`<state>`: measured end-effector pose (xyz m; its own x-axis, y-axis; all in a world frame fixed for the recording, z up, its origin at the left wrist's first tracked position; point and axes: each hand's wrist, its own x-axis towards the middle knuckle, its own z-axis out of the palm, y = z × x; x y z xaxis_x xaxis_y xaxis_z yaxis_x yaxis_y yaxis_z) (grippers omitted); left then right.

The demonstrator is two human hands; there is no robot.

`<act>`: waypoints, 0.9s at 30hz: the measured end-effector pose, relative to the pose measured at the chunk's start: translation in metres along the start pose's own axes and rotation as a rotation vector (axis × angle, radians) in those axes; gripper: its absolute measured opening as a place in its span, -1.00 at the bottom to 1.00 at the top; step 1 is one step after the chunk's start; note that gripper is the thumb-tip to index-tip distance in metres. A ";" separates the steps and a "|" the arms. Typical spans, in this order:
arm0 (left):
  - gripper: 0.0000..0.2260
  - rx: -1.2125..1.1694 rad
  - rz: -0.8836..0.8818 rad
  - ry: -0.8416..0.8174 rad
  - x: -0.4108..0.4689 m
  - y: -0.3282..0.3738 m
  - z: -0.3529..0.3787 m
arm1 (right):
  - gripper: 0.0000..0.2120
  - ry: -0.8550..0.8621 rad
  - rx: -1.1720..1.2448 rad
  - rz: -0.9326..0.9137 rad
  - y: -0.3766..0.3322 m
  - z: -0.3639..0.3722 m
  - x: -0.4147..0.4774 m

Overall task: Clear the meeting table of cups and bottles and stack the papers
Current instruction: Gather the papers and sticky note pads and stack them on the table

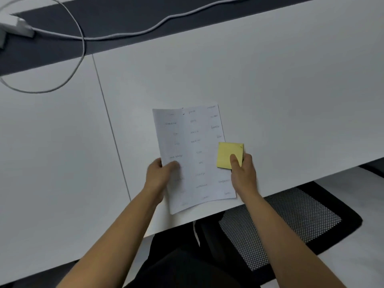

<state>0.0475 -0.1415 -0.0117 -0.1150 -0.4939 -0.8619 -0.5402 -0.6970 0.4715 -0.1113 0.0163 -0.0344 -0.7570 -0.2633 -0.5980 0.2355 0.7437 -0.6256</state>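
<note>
Left hand (159,175) pinching paper (194,146), right hand (243,175) pinching sticky notes (226,152), print unreadable, fingers hidden beneath

1. This is an office, most likely a meeting room: a long white table (270,80) fills the view.
2. A dark strip (124,21) runs along its middle, with a white cable (166,19) and a power block (18,26) lying on it.
3. A black mesh-seat chair (280,225) stands at the table's near edge.
4. A clipped printed sheet (193,154) and a yellow sticky-note pad (226,152) are office stationery.
</note>
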 end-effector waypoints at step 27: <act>-0.84 -0.604 0.397 1.151 -0.357 -0.280 -0.149 | -0.64 -0.797 0.107 -0.553 0.036 -0.036 -0.298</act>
<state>0.3639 0.1525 0.1917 0.7399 -0.6562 -0.1480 -0.1527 -0.3781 0.9131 0.1009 0.1433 0.1397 -0.1522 -0.9262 -0.3449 0.0550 0.3405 -0.9386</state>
